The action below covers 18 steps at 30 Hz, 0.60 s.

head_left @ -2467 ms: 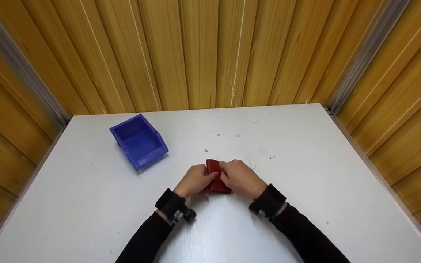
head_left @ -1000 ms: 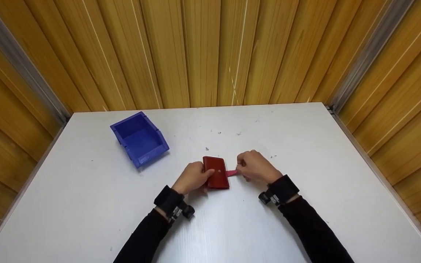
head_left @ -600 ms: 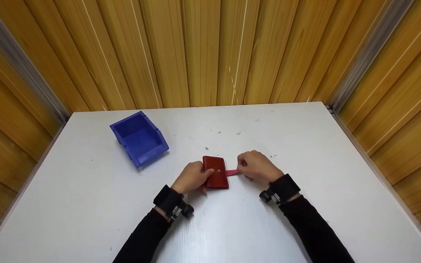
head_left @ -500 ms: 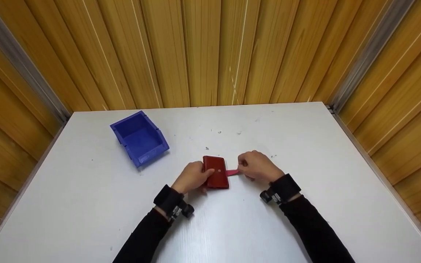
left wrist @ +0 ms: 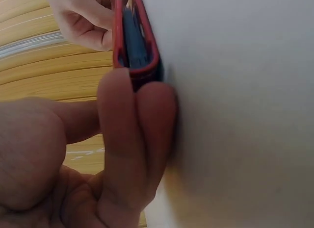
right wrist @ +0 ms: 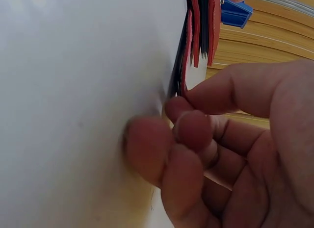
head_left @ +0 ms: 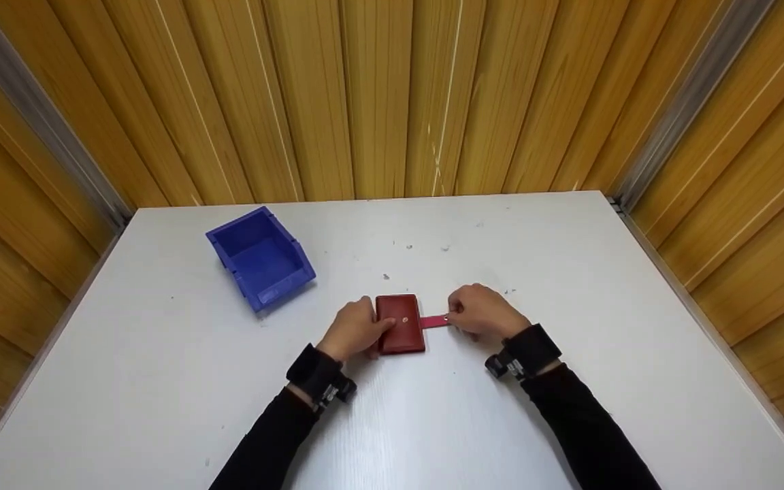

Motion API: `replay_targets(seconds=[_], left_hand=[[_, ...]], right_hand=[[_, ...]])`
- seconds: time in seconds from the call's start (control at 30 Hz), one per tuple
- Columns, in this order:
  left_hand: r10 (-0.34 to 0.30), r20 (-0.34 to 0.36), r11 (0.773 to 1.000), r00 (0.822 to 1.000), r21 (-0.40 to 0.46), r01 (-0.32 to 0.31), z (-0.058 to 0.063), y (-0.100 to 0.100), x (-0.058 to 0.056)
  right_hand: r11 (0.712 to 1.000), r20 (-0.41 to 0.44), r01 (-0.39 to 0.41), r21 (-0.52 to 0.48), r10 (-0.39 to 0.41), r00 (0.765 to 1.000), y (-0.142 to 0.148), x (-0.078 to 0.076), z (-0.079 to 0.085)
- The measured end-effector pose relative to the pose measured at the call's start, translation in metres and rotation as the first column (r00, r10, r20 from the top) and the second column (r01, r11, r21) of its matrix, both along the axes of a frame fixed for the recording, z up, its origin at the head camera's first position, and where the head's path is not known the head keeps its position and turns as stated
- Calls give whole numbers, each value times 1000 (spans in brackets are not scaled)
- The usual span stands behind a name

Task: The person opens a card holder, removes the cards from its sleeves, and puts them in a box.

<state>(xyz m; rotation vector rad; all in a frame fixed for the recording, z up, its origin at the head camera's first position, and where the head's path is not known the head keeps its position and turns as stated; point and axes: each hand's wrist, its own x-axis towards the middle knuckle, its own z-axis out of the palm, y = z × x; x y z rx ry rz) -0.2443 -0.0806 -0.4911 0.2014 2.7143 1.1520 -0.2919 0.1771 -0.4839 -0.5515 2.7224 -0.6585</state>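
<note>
A dark red wallet with a snap stud on its cover lies near the middle of the white table in the head view. My left hand grips its left edge, thumb on top of the cover. A pink strap sticks out from the wallet's right side, and my right hand pinches its far end. Blue-grey inner leaves show between the wallet's covers in the left wrist view. The right wrist view shows several thin dark leaves between the red covers; the strap's tip is hidden by my fingers.
A blue plastic bin with nothing visible in it stands on the table, behind and left of the wallet. Wood-patterned walls border the table at the back and sides.
My right hand has moved off the wallet's cover to the right, drawing the strap out straight. The wallet now lies flatter, and my left hand has shifted slightly left.
</note>
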Motion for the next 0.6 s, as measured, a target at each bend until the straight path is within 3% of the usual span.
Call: replay_targets(seconds=[0.13, 0.23, 0.33, 0.47, 0.6], left_hand=[[-9, -159, 995, 987, -98, -7, 1, 4, 2], [-67, -280, 982, 958, -189, 14, 1, 11, 4], [-99, -327, 967, 940, -256, 13, 2, 24, 6], [-80, -385, 931, 920, -358, -69, 0, 43, 10], [-71, -460, 907, 885, -400, -135, -1, 54, 13]], right_hand=[[1000, 23, 10, -19, -9, 1000, -1, -1, -1], [1000, 26, 10, -25, -9, 1000, -2, -1, -1], [1000, 26, 10, -27, -10, 1000, -3, -1, -1], [999, 19, 5, -41, -5, 1000, -3, -1, 0], [999, 4, -4, -35, 4, 1000, -3, -1, -2]])
